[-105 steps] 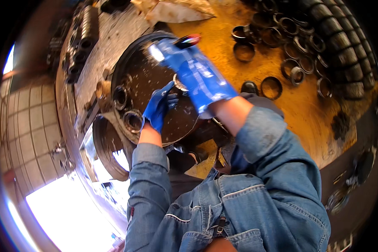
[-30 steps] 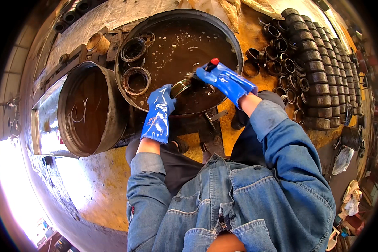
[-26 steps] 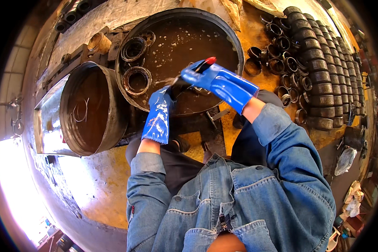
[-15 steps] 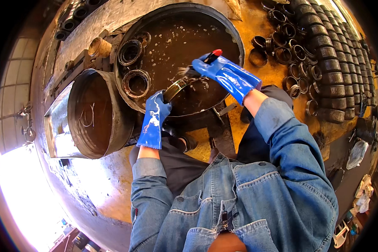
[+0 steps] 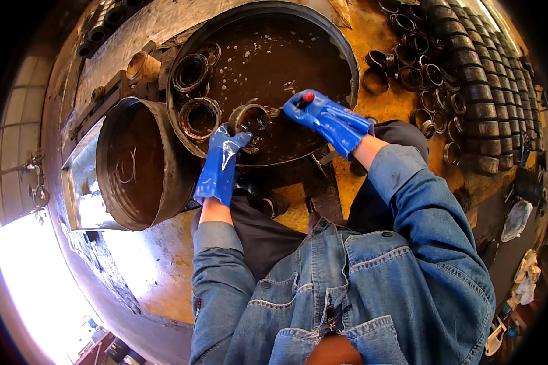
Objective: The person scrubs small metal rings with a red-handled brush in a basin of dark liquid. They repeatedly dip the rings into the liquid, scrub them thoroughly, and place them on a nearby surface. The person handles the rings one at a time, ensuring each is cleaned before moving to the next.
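My left hand [image 5: 218, 163], in a blue rubber glove, grips the near left edge of a wet metal ring [image 5: 240, 115] tilted over a large round basin [image 5: 352, 76] of dark liquid. My right hand [image 5: 330, 118], gloved alike, is closed around a brush [image 5: 309, 97]; its red handle end points up. The brush's dark head, partly hidden by the glove, is close to the ring's right side; I cannot tell whether they touch. Two larger greasy rings, one farther back [image 5: 190, 73] and one nearer [image 5: 200, 118], rest at the basin's left side.
A tilted drum [image 5: 166, 164] with brown contents stands left of the basin. Behind it is a tan cup-shaped container [image 5: 144, 66]. Loose dark rings [image 5: 375, 81] lie on the right, beside long stacked rows of rings [image 5: 482, 109]. A clear plastic bag [image 5: 517, 220] lies farther right.
The ring has been turned, so its round opening now faces up more. My right hand has tilted, and the brush has shifted slightly right, away from the ring's top.
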Demonstrator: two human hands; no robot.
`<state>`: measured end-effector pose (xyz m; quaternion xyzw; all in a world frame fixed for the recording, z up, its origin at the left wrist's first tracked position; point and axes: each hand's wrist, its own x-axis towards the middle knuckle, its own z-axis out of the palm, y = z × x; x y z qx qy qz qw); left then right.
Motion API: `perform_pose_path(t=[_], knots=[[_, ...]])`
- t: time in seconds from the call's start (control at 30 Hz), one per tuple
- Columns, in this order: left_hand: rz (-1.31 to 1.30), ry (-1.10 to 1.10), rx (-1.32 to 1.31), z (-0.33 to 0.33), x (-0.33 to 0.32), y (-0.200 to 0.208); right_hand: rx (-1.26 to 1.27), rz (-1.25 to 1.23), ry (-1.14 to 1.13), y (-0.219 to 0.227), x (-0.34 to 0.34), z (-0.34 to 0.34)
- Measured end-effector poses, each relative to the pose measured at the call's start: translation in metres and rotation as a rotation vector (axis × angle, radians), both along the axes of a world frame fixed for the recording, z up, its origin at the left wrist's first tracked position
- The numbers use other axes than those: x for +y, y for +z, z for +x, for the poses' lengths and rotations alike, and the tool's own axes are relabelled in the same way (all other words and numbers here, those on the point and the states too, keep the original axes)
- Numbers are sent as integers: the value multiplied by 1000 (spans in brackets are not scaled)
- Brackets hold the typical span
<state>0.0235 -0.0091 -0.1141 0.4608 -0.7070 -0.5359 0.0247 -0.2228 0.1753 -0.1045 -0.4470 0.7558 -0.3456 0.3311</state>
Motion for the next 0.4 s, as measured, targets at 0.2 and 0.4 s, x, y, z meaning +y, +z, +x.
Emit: perform_pose_path(t=[0.2, 0.4], knots=[[-111, 122, -51, 13, -13, -31, 496, 36, 466, 38, -18, 27], [-110, -185, 9, 23, -40, -61, 879, -541, 901, 57, -70, 40]])
